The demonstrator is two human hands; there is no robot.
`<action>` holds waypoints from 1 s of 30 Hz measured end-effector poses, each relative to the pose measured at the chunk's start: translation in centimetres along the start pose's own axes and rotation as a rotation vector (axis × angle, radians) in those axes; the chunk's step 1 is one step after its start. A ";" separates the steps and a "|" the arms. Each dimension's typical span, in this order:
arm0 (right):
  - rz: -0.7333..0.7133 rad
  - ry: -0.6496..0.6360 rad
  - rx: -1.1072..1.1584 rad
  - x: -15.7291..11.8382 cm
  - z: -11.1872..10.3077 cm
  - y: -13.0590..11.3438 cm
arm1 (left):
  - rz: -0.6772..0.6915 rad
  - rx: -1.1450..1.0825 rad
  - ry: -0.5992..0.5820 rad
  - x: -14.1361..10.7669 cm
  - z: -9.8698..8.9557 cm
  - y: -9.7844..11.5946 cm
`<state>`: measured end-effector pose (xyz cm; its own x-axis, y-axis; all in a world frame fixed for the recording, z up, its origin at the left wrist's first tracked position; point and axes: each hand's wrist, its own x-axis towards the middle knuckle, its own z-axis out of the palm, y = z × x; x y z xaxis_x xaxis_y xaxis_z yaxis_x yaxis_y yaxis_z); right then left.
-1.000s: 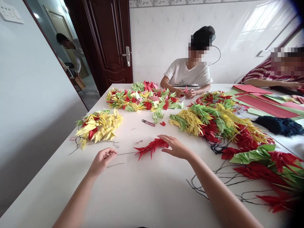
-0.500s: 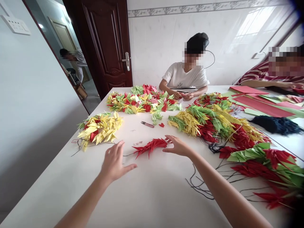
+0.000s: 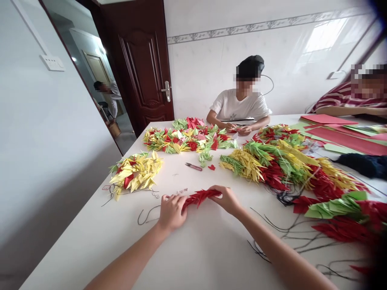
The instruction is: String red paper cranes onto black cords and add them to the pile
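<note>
A string of folded red paper pieces [image 3: 199, 198] lies between my hands above the white table [image 3: 193, 253]. Around its left end my left hand [image 3: 173, 209] is closed, and a dark cord [image 3: 148, 213] trails out to the left of it. The right end is pinched between the thumb and fingers of my right hand [image 3: 225, 197]. Just behind the string are small clear pieces with red marks [image 3: 182, 191]. Farther back lie small thread snips [image 3: 193, 166] and a small red paper piece [image 3: 211, 167].
Yellow folded paper [image 3: 139, 173] is at the left. A mixed pile [image 3: 187, 139] lies at the back. Bundles with loose cords [image 3: 272, 161] cover the right side. Beyond sit a person in white [image 3: 242, 104] and another in stripes [image 3: 341, 96].
Both hands, open before, have closed on the red paper string. My left hand moved right to its left end. The camera view has tilted up slightly.
</note>
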<state>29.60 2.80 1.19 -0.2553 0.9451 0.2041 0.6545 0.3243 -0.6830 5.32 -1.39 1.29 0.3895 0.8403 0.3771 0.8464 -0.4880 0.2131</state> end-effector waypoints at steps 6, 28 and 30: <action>-0.061 0.085 0.051 -1.3 2.2 1.3 | 0.122 0.048 0.099 -0.5 0.1 -1.2; -0.480 -0.317 -0.114 -2.6 -0.6 2.0 | 0.554 0.049 -0.085 -1.8 -0.6 -3.3; -0.510 -0.292 -0.127 -2.8 -0.3 2.0 | 0.523 0.028 -0.099 -2.2 -0.5 -3.1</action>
<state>31.82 0.78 -0.50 -0.7329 0.6241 0.2708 0.4730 0.7535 -0.4566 1.65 -1.79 0.25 0.7934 0.5055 0.3391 0.5390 -0.8423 -0.0054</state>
